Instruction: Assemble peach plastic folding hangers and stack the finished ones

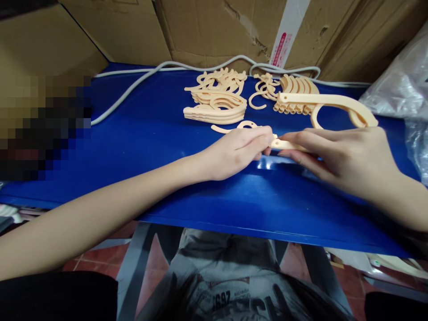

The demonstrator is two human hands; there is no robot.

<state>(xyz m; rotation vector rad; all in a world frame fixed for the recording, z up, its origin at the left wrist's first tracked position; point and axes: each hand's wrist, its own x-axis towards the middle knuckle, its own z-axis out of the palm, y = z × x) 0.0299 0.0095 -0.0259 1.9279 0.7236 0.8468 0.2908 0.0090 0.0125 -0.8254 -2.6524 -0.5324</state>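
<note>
My left hand [242, 149] is closed, its thumb and fingers pinching a beige plastic hanger piece [248, 125] whose curved end sticks out behind the knuckles. Right against it, my right hand [344, 156] is closed on a beige hanger arm [282, 144] with a small hole near its tip. The fingertips of both hands nearly meet, and the spot where the two pieces come together is mostly covered. Behind my right hand a larger curved hanger arm [329, 99] shows; whether it belongs to the held piece I cannot tell.
Stacked hanger arms [216, 113] lie at the back of the blue table [160, 178]. Beside them are loose hooks [257, 100] and a row of curved arms [297, 89]. A white cable [133, 82] runs along cardboard boxes [214, 31]. Clear plastic wrapping [397, 84] sits at right.
</note>
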